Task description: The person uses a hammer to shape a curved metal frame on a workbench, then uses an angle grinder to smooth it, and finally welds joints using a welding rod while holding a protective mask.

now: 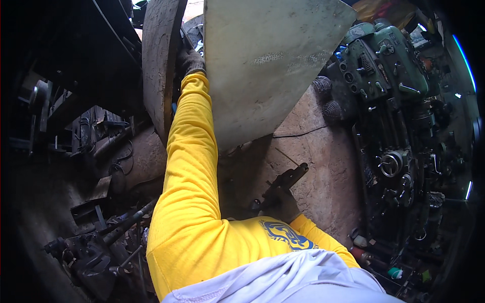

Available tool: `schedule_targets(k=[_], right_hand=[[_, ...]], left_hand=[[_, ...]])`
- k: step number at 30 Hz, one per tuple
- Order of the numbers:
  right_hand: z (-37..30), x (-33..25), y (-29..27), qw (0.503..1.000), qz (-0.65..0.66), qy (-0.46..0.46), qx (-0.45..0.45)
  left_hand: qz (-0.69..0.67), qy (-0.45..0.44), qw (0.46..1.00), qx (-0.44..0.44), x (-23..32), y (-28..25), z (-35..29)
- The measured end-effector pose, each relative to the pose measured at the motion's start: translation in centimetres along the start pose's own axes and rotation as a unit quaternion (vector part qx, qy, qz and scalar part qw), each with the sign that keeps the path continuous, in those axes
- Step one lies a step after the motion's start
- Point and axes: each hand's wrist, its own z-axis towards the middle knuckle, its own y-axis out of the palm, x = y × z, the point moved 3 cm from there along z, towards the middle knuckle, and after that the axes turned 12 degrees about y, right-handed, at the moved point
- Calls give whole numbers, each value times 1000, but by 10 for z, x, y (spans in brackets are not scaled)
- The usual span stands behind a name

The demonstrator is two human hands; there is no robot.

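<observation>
My left hand (191, 61), in a dark grey glove, is at the end of my outstretched yellow sleeve. It reaches between a worn wooden board (160, 60) and a large pale sheet (273, 60); its fingers are mostly hidden there. Lower down, near my chest, my right hand (284, 206) is closed around a dark long tool (287, 181). A thin rod (287, 156) sticks out at an angle from the tool's far end, so it looks like a welding electrode holder. Shadow hides part of this hand.
A green machine (384, 60) with levers and a handwheel (391, 164) stands along the right. Dark metal bars and parts (101, 252) are heaped at the lower left. A cable (300, 133) crosses the rough floor (328, 187). A dark bulky structure (81, 55) fills the upper left.
</observation>
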Motion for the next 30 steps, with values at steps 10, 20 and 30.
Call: schedule_targets(k=[10,20,30], right_hand=[[-5,-1,6,994,94,53,-5],[10,-2,1,999,35,18,-4],[12,-10,6,997,-26,-27,-73]], left_hand=[[-16,-144,961,-236,-8,23,52],[-7,95,995,33,-11,-23,-8],[45,237,964,108,-24,-138,-189]])
